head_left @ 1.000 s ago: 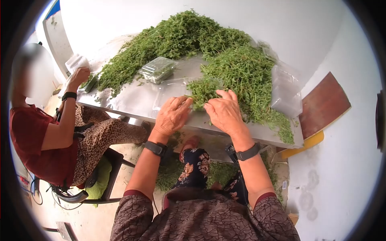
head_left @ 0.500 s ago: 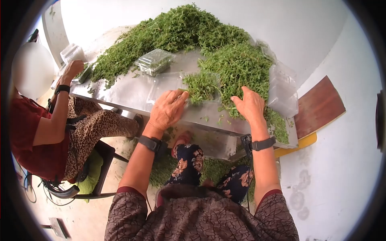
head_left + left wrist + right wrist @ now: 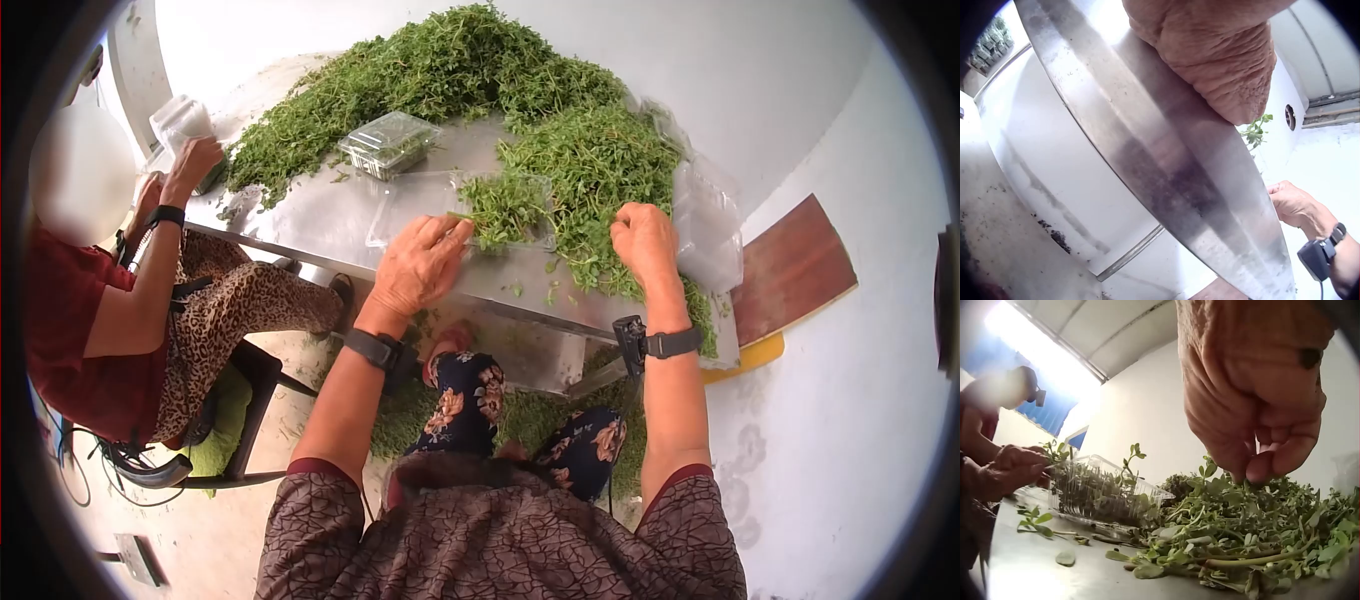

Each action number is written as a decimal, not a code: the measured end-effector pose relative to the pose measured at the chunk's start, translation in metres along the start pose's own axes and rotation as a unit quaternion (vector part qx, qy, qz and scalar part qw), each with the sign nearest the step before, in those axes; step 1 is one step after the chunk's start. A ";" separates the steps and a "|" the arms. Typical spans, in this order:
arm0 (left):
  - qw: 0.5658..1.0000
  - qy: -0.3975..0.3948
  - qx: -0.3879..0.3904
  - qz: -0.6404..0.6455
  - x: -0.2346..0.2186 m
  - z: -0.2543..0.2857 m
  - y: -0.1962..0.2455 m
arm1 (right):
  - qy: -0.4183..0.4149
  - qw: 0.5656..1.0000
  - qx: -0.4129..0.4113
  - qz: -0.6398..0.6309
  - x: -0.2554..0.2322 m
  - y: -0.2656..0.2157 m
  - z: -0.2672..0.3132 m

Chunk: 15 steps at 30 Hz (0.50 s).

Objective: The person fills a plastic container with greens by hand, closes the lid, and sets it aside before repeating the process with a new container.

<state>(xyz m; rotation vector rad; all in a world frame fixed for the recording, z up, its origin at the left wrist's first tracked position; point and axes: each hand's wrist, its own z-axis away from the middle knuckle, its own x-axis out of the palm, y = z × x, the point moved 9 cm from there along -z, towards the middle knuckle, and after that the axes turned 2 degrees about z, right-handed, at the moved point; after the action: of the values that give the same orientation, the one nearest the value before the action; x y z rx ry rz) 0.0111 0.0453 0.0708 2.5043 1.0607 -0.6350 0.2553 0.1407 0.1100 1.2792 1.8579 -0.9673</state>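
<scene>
A clear plastic clamshell box [image 3: 400,208] lies open at the table's front, leafy green sprigs filling its right half. My left hand [image 3: 420,262] is at the box's near side, thumb and fingers pinching green sprigs [image 3: 1059,453] at the box's end. To the right, my right hand [image 3: 645,245] reaches down onto the heap of leafy greens [image 3: 600,170]. Its fingers are curled, and thumb and fingertips pinch sprigs at the heap's top, as the right wrist view shows. In the left wrist view the left palm hides most of what it holds.
A closed, filled box [image 3: 390,145] sits farther back on the metal table [image 3: 300,225]. Stacked empty boxes [image 3: 705,220] stand at the right end, by a reddish-brown board [image 3: 797,268]. Another person [image 3: 110,330] sits at the left, hands at a box. More greens lie under the table.
My right hand has left the box and moved right onto the heap; its spread fingers have curled together. My left hand has stayed by the box.
</scene>
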 end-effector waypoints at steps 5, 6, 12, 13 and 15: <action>1.000 0.001 0.003 -0.001 -0.002 0.000 0.001 | -0.138 0.990 -0.017 -0.005 0.007 -0.020 0.011; 1.000 0.002 0.002 -0.001 -0.002 0.000 0.001 | -0.130 0.990 -0.057 0.008 0.012 -0.028 0.013; 1.000 0.001 0.005 -0.003 -0.003 0.000 0.000 | -0.170 0.980 -0.096 0.040 0.050 -0.037 0.011; 1.000 0.005 0.007 -0.003 -0.003 0.000 0.001 | -0.134 0.982 -0.130 0.028 0.049 -0.038 0.008; 1.000 0.010 0.008 -0.003 -0.004 0.000 0.001 | -0.119 0.980 -0.146 0.056 0.056 -0.033 0.002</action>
<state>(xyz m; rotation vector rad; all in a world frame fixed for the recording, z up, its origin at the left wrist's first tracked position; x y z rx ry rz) 0.0099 0.0421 0.0728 2.5273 1.0739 -0.6233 0.2079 0.1562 0.0687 1.0299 1.6520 -0.7210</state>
